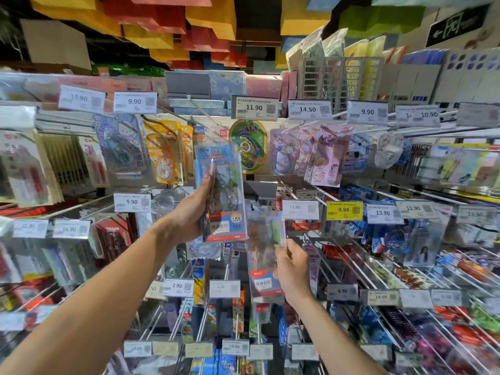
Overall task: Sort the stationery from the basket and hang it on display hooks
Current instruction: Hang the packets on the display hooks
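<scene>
The right grip (293,269) pinches the edge of a clear stationery pack (266,255), held low before the display hooks (155,319). Higher, the left grip (189,215) curls round a second clear pack (226,196), upright, below the 11.90 price tag (254,107).

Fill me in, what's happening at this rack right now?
A person is stocking a shop's display hooks. The left hand grips one clear packet, raised in front of the hanging goods. The right hand pinches a second packet of the same kind lower down, by its edge. Whether either is on a hook yet cannot be told.
</scene>
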`<state>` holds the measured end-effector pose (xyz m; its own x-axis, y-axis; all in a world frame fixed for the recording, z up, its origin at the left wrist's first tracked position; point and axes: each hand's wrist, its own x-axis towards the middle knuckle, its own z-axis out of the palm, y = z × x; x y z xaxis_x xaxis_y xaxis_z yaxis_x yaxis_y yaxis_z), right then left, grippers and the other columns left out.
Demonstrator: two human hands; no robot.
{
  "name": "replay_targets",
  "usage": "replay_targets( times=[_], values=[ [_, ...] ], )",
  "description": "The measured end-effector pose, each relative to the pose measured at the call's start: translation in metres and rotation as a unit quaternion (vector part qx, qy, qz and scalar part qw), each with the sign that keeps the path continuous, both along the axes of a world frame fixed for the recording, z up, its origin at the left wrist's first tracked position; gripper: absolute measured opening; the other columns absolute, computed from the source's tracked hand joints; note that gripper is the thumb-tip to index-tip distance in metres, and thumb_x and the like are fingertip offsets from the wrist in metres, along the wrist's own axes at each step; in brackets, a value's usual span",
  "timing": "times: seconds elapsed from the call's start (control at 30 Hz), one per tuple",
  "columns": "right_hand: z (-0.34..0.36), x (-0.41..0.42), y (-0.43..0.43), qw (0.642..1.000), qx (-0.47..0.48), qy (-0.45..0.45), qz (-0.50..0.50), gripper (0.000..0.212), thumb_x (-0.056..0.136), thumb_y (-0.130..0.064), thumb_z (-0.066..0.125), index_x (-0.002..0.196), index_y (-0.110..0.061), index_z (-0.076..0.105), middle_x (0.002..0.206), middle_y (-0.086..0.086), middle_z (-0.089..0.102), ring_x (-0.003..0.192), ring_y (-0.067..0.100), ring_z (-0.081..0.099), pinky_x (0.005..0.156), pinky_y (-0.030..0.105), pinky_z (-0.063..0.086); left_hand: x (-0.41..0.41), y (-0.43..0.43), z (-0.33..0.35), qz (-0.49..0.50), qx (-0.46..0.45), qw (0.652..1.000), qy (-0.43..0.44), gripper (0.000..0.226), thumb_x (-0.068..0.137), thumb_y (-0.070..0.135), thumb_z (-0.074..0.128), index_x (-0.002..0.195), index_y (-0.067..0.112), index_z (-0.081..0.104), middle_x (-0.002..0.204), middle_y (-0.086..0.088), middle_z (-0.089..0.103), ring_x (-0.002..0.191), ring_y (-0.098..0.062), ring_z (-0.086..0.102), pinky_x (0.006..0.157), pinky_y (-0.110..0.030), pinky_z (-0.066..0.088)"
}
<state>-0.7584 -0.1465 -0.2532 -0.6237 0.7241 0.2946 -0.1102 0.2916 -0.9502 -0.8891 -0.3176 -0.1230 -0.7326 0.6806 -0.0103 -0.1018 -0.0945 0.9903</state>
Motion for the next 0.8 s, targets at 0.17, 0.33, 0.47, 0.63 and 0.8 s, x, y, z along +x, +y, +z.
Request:
replay_targets(
  times=[0.17,0.33,0.47,0.63,0.8],
  values=[
    [0.016,-0.001,-0.014,0.997,0.049,-0.048,0.022,0.027,0.092,-0.013,0.048,0.067,-0.017,0.038,0.054,-0.005,0.035,0.054,0.015,0.033,0.057,0.032,0.023,0.003,0.001,0.001,0.005,0.010,1.000,-0.006,0.067,0.098,0.068,0.033,0.135,0.016,0.052,0.073,-0.004,0.075,0.060,-0.019,0.072,0.054,-0.031,0.059],
    [0.014,-0.003,-0.015,0.997,0.019,-0.059,0.042,0.023,0.097,-0.012,0.046,0.074,-0.009,0.040,0.061,-0.003,0.034,0.056,0.011,0.029,0.059,0.031,0.023,-0.002,0.002,0.000,0.003,0.030,0.999,-0.032,0.068,0.093,0.074,0.040,0.139,0.027,0.053,0.093,-0.005,0.079,0.087,-0.027,0.076,0.087,-0.048,0.061],
    [0.011,-0.004,-0.016,0.996,-0.009,-0.065,0.056,0.025,0.100,-0.011,0.046,0.076,-0.017,0.048,0.056,-0.011,0.040,0.053,0.007,0.035,0.052,0.022,0.028,0.003,0.001,0.002,-0.005,0.028,0.999,-0.036,0.062,0.095,0.072,0.039,0.131,0.024,0.056,0.102,-0.011,0.079,0.093,-0.030,0.077,0.081,-0.047,0.062],
    [0.020,-0.016,-0.017,0.994,-0.057,-0.073,0.054,0.018,0.102,-0.008,0.045,0.093,-0.011,0.060,0.084,0.002,0.065,0.076,0.015,0.057,0.065,0.026,0.043,0.000,0.002,0.001,-0.005,0.033,0.999,-0.034,0.059,0.095,0.072,0.041,0.135,0.031,0.052,0.112,-0.014,0.077,0.100,-0.033,0.076,0.083,-0.048,0.062],
    [0.033,-0.036,-0.007,0.988,-0.072,-0.134,0.026,0.014,0.098,-0.002,0.046,0.096,-0.008,0.059,0.091,0.009,0.064,0.073,0.015,0.053,0.060,0.027,0.037,-0.001,0.001,0.000,-0.023,0.030,0.999,-0.022,0.069,0.095,0.073,0.039,0.147,0.028,0.044,0.124,-0.016,0.073,0.110,-0.036,0.072,0.088,-0.051,0.062]
  ],
)
